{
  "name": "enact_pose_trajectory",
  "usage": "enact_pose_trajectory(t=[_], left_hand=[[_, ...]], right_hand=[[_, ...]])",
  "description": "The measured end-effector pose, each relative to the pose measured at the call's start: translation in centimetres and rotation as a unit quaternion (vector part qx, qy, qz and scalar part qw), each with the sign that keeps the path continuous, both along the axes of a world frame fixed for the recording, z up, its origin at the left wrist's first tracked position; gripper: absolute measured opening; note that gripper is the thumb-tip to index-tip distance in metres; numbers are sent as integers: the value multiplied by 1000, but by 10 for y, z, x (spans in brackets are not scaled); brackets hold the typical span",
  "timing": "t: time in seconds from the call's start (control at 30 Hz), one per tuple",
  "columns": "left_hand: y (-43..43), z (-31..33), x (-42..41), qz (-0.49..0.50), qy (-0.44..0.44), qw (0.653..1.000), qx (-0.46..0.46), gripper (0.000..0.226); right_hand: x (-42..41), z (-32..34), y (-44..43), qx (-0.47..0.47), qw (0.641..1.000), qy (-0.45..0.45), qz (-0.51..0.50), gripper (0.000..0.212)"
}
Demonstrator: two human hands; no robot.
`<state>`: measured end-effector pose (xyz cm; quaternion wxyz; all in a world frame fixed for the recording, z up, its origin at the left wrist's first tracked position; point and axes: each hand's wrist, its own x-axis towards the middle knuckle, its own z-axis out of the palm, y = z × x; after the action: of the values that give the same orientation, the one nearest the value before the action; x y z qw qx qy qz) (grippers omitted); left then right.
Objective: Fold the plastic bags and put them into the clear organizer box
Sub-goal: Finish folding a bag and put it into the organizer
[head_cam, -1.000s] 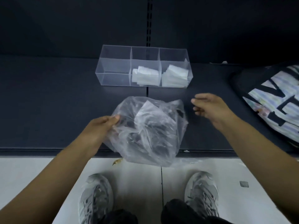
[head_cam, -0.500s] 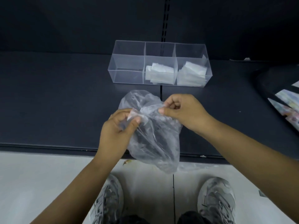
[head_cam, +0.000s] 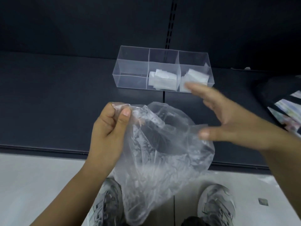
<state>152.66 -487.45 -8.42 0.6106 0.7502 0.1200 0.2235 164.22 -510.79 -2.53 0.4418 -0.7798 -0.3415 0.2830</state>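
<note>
Released since the last frame: my right hand [head_cam: 228, 121], now spread wide at centre right, thumb near the crumpled clear plastic bag [head_cam: 162, 152]. My left hand [head_cam: 109, 128] pinches its top corner, centre left; bag hangs long-axis downward, below the clear three-compartment organizer box [head_cam: 130, 66].

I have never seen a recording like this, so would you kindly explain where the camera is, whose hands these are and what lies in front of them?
There is no machine: a person wears a camera on the head, looking down at their own bare hands and shoes. The left hand grips the top edge of a crumpled clear plastic bag, fingers curled round it. The right hand is open and blurred beside the bag, holding nothing. On the dark shelf stands the clear organizer box; its middle and right compartments hold folded bags.
</note>
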Motion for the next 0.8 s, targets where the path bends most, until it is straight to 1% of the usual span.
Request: enact_pose_trajectory(t=[0.03, 0.1, 0.13, 0.17, 0.2, 0.23, 0.27, 0.3, 0.33, 0.4, 0.47, 0.5, 0.53, 0.57, 0.6, 0.63, 0.67, 0.7, 0.73, 0.77, 0.8], left_hand=[[-1, 2, 0, 7, -2, 1000, 10, 18], [1, 3, -1, 37, -1, 999, 26, 19], [3, 3, -1, 58, 3, 998, 33, 20], [5, 2, 0, 80, 10, 996, 40, 22], [7, 2, 0, 99, 17, 994, 46, 24], [8, 2, -1, 114, 19, 992, 49, 25], [9, 1, -1, 124, 19, 991, 52, 27], [8, -1, 0, 128, 22, 990, 59, 28], [7, -2, -1, 127, 30, 989, 69, 29], [2, -6, -1, 113, 59, 988, 86, 28], [4, -11, -2, 110, 104, 985, 87, 19], [8, -12, -3, 115, 126, 982, 76, 14], [13, -12, -2, 118, 141, 981, 63, 21], [19, -11, 1, 106, 155, 980, 60, 38], [24, -6, 7, 68, 171, 981, 68, 55], [25, 0, 15, 5, 189, 979, 72, 68], [22, 6, 26, -77, 210, 972, 66, 73], [15, 10, 37, -158, 230, 959, 45, 72], [7, 12, 49, -218, 244, 945, 10, 63], [-1, 12, 59, -240, 250, 938, -33, 50], [-6, 9, 68, -218, 249, 941, -69, 36]], right_hand=[[-4, 0, 7, -50, 998, -31, 23, 80], [-14, -7, 17, -118, 987, -98, 45, 48], [-18, -11, 19, -122, 985, -116, 37, 32], [-21, -15, 18, -106, 988, -114, 22, 20], [-21, -17, 14, -71, 994, -79, -2, 14], [-19, -17, 10, -14, 999, -9, -36, 12], [-17, -15, 7, 60, 993, 75, -74, 12], [-15, -14, 3, 128, 976, 135, -113, 18], [-12, -14, 1, 175, 960, 160, -149, 20], [-9, -18, 1, 222, 938, 143, -224, 11], [-4, -19, 5, 221, 931, 108, -270, 6], [-1, -18, 7, 212, 933, 97, -273, 6], [2, -18, 8, 200, 939, 86, -265, 5], [6, -18, 9, 182, 949, 69, -248, 5], [9, -19, 13, 160, 960, 54, -222, 6], [12, -21, 19, 137, 970, 44, -194, 7], [14, -24, 27, 117, 978, 39, -166, 7], [16, -27, 36, 101, 984, 38, -138, 9], [19, -30, 44, 85, 989, 41, -114, 10], [23, -34, 50, 68, 992, 43, -100, 11], [29, -39, 50, 46, 993, 39, -99, 12]])
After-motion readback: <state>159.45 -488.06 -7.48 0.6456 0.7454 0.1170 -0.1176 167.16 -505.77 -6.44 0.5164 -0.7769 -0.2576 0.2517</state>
